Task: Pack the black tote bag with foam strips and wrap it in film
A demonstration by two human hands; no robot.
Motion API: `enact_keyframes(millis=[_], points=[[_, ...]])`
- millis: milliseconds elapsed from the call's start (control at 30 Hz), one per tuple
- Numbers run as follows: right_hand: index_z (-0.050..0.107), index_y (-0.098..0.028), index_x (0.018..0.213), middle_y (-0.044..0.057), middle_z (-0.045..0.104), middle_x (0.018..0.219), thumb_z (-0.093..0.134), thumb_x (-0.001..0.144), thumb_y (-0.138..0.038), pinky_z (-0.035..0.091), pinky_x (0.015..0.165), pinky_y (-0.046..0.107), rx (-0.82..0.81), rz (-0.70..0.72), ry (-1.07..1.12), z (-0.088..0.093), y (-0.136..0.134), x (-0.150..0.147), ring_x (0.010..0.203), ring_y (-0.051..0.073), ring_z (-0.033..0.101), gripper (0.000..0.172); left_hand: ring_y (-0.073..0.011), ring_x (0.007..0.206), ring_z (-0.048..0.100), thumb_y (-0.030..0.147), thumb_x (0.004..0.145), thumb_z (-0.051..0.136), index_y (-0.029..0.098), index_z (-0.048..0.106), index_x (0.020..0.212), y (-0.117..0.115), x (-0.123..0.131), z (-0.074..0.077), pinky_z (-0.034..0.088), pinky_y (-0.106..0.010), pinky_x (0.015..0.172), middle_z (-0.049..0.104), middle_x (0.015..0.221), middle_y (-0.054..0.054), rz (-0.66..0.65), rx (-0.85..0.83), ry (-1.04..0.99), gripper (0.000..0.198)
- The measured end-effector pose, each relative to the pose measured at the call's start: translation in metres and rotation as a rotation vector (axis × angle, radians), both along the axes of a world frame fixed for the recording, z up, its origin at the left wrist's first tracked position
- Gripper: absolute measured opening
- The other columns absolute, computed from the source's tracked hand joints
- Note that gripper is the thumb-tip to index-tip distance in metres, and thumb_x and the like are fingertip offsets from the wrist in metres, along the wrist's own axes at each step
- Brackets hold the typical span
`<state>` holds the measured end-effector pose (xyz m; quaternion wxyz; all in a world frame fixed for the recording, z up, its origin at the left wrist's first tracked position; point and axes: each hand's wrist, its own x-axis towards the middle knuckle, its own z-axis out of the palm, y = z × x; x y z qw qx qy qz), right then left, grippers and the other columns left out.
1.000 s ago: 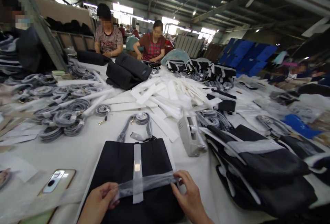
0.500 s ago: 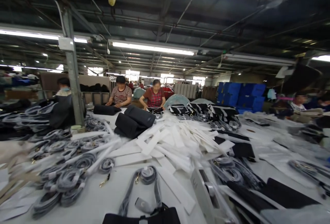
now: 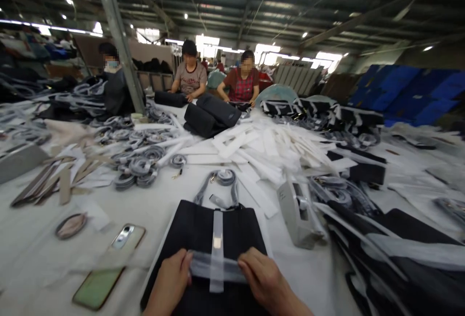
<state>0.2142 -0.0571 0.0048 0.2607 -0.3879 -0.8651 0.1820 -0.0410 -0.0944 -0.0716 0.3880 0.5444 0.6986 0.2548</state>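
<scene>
A black tote bag (image 3: 185,229) lies flat in front of me, its wrapped strap (image 3: 234,185) looping out beyond its far edge. A narrow pale strip (image 3: 217,224) runs lengthwise down the bag's middle, with a small light-coloured patch partway along it. Crosswise over the bag, a translucent wrapping strip (image 3: 199,263) is stretched between my two hands. My left hand (image 3: 170,279) is closed on its left end, my right hand (image 3: 267,277) on its right end. A coiled strap (image 3: 225,176) rests within the loop.
A phone (image 3: 100,284) and a dark ring-shaped item (image 3: 67,226) lie to the left. A grey tape dispenser (image 3: 296,214) stands on the right, near black bags (image 3: 417,262). White strips (image 3: 269,146) are heaped ahead; coiled straps (image 3: 140,165) lie left. Co-workers (image 3: 243,81) sit across the table.
My view has tilted down, bringing more of the near table and the black bag into sight. Both my hands, unseen before, now hold the wrapping strip.
</scene>
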Motion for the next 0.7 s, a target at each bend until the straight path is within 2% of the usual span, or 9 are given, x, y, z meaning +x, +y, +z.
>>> enact_keyframes(millis=[67,167,267,367,500,567,633,700], points=[[0.060,-0.020,0.088,0.004,0.062,0.074,0.034,0.099,-0.030,0.046,0.064,0.027,-0.106,0.089,-0.002,-0.004,0.006,-0.028,0.068,0.015,0.059,0.030,-0.0152,0.056,0.062,0.038,0.098,0.027,0.021,0.049,0.070,-0.006,-0.001,0.004,0.042,-0.025,0.060,0.062,0.056,0.000,-0.010,0.009,0.097,0.040],[0.055,-0.019,0.078,0.000,0.057,0.067,0.034,0.100,-0.030,0.040,0.059,0.024,-0.187,0.158,-0.001,-0.024,0.014,-0.059,0.061,0.012,0.054,0.032,-0.0143,0.054,0.062,0.034,0.099,0.027,0.021,0.049,0.073,-0.004,-0.004,0.012,0.038,-0.022,0.055,0.062,0.056,0.000,0.014,-0.009,0.183,0.037],[0.052,-0.019,0.074,0.000,0.055,0.065,0.034,0.099,-0.030,0.038,0.056,0.023,-0.150,0.190,-0.015,-0.052,0.014,-0.067,0.059,0.011,0.052,0.033,-0.0155,0.055,0.063,0.032,0.100,0.029,0.020,0.051,0.075,-0.003,-0.006,0.017,0.035,-0.022,0.053,0.062,0.057,-0.002,0.026,-0.012,0.265,0.036],[0.056,-0.019,0.082,0.002,0.059,0.071,0.038,0.099,-0.028,0.041,0.060,0.023,-0.094,0.224,0.023,-0.071,0.011,-0.063,0.064,0.013,0.056,0.026,-0.0187,0.060,0.065,0.031,0.100,0.031,0.019,0.054,0.079,-0.004,-0.005,0.018,0.034,-0.024,0.053,0.063,0.061,-0.005,0.018,-0.017,0.361,0.033],[0.060,-0.019,0.095,0.004,0.061,0.077,0.041,0.098,-0.026,0.047,0.064,0.024,-0.080,0.244,0.083,-0.076,0.011,-0.062,0.070,0.014,0.059,0.021,-0.0246,0.067,0.066,0.032,0.100,0.033,0.017,0.058,0.084,-0.007,-0.002,0.019,0.032,-0.027,0.053,0.065,0.069,-0.010,0.021,-0.042,0.470,0.032],[0.062,-0.019,0.100,0.004,0.061,0.080,0.039,0.099,-0.024,0.050,0.065,0.023,-0.082,0.259,0.072,-0.076,0.012,-0.064,0.071,0.014,0.060,0.023,-0.0246,0.068,0.064,0.032,0.099,0.034,0.018,0.059,0.085,-0.008,0.000,0.023,0.034,-0.029,0.054,0.065,0.072,-0.009,0.029,-0.028,0.522,0.032],[0.062,-0.019,0.103,0.004,0.061,0.081,0.036,0.099,-0.023,0.052,0.064,0.022,-0.049,0.281,0.052,-0.078,0.012,-0.065,0.070,0.013,0.061,0.026,-0.0238,0.073,0.063,0.030,0.098,0.037,0.019,0.060,0.083,-0.009,0.000,0.028,0.039,-0.031,0.060,0.064,0.079,-0.008,0.038,0.071,0.604,0.029],[0.062,-0.019,0.107,0.004,0.062,0.081,0.035,0.099,-0.022,0.053,0.063,0.019,0.031,0.305,0.046,-0.083,0.014,-0.065,0.069,0.012,0.062,0.028,-0.0251,0.087,0.060,0.025,0.095,0.045,0.020,0.061,0.081,-0.008,-0.001,0.031,0.043,-0.036,0.073,0.063,0.094,-0.008,0.049,0.244,0.682,0.022]])
